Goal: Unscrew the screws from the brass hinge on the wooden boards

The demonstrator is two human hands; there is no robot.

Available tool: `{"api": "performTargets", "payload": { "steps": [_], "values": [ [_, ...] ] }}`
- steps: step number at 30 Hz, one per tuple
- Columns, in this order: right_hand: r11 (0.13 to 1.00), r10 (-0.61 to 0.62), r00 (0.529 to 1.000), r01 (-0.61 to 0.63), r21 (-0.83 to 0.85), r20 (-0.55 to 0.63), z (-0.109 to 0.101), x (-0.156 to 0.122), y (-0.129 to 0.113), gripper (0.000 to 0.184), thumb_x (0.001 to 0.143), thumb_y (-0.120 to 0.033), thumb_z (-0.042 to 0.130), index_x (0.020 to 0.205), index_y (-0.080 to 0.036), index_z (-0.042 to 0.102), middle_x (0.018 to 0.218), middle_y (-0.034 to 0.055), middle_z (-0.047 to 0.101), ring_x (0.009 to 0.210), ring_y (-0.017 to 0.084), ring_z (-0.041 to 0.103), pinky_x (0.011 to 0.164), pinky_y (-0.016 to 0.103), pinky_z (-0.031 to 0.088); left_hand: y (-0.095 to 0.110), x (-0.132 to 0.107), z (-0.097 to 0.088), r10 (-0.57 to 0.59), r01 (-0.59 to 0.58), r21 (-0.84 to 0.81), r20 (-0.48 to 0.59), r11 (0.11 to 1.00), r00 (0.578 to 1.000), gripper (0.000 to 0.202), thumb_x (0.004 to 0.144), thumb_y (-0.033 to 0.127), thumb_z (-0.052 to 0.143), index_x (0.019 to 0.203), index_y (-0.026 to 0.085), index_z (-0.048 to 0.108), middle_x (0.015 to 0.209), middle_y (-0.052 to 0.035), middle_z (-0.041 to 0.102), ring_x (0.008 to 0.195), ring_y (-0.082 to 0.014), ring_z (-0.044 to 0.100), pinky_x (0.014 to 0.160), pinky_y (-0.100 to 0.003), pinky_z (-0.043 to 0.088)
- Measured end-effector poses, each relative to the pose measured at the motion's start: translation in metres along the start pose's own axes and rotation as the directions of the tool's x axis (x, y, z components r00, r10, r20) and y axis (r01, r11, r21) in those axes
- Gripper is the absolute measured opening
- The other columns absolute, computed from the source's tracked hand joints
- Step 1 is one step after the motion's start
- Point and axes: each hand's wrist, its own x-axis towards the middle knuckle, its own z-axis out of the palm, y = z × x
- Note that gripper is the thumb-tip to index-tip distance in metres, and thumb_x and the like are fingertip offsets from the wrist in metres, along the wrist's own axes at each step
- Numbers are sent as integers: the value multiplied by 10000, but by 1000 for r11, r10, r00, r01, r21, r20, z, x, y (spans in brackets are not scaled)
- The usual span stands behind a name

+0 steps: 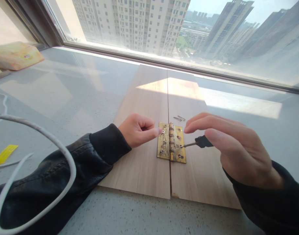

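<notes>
A worn brass hinge (165, 143) lies open across the seam between two pale wooden boards (144, 98). Several cross-head screws sit in its leaves. My left hand (139, 130) is closed in a loose fist on the left board, its thumb tip at the hinge's left leaf near a screw (163, 131). In my right hand (237, 147) is a screwdriver (203, 142) with a black handle, mostly hidden behind the thumb and palm. The fingers reach forward above it. Its metal tip meets a screw on the right leaf. Two loose screws (179, 118) lie just beyond the hinge.
The boards rest on a speckled pale sill (90, 75) below a large window (149, 29). A thick white cable (63, 147) loops over my left sleeve. A yellow tag (5, 155) lies at far left, and an orange-and-cream package (17, 55) stands in the back left corner.
</notes>
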Motion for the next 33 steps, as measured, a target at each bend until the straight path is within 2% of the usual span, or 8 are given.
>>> {"api": "performTargets", "payload": {
  "steps": [2, 4, 7, 10, 18, 25, 28, 33],
  "values": [
    [907, -13, 998, -15, -421, -65, -7, 0, -6, 253, 923, -373, 413, 865, -229, 612, 846, 58, 645, 755, 209, 572, 667, 360, 385, -1, 0, 0, 7, -7, -2, -1, 1000, 1000, 446, 791, 260, 555, 467, 171, 262, 481, 83, 193, 462, -42, 196, 434, -211, 168],
    [716, 50, 993, -110, -690, -106, -13, 0, -12, 366, 909, -503, 381, 754, -226, 564, 698, 44, 594, 628, 195, 504, 588, 340, 330, 0, 0, -1, 11, -11, -6, -5, 1000, 1000, 448, 792, 263, 553, 465, 172, 261, 479, 82, 195, 461, -42, 195, 432, -210, 170],
    [438, 179, 972, -218, -872, -153, -20, -4, -17, 554, 865, -667, 285, 552, -224, 401, 478, 10, 407, 462, 150, 292, 487, 290, 200, 0, -1, -1, 9, -9, -7, -7, 1000, 1000, 446, 792, 260, 550, 464, 170, 260, 479, 82, 194, 461, -42, 196, 434, -209, 171],
    [302, 181, 970, -213, -929, -164, -21, -9, -19, 608, 827, -726, 272, 495, -217, 296, 410, 0, 304, 414, 138, 216, 460, 263, 137, 0, -1, 0, 7, -7, -3, -2, 1000, 1000, 444, 787, 262, 555, 465, 171, 262, 479, 82, 192, 461, -43, 197, 433, -209, 168],
    [519, 19, 992, 94, -850, 122, -19, -12, -19, 434, 906, -580, 316, 631, -247, 353, 420, -35, 390, 333, 158, 352, 420, 266, 187, 2, -1, 0, -1, 1, 0, -13, 1000, 1000, 443, 790, 253, 553, 469, 172, 260, 485, 81, 191, 468, -43, 194, 441, -216, 166],
    [675, 28, 977, 137, -725, 211, -33, -19, -17, 316, 900, -530, 418, 862, -234, 522, 555, -17, 537, 352, 123, 418, 397, 270, 317, 5, -3, 0, -33, 33, -12, -18, 999, 999, 441, 797, 241, 554, 473, 168, 264, 491, 78, 203, 485, -49, 190, 458, -222, 166],
    [626, 88, 981, 81, -776, 174, -36, -19, -16, 363, 882, -582, 394, 860, -252, 545, 546, -17, 534, 377, 143, 444, 414, 280, 312, 5, -3, 0, -35, 34, -14, -18, 999, 999, 441, 799, 242, 553, 475, 169, 264, 491, 78, 204, 484, -49, 192, 458, -223, 167],
    [376, 174, 984, -23, -926, 46, -34, -19, -13, 497, 842, -701, 293, 691, -274, 497, 474, -20, 486, 391, 209, 444, 426, 280, 215, 5, -3, 0, -43, 43, -6, -16, 999, 999, 442, 799, 249, 551, 477, 171, 258, 494, 77, 198, 485, -48, 196, 459, -226, 165]
  ]
}}
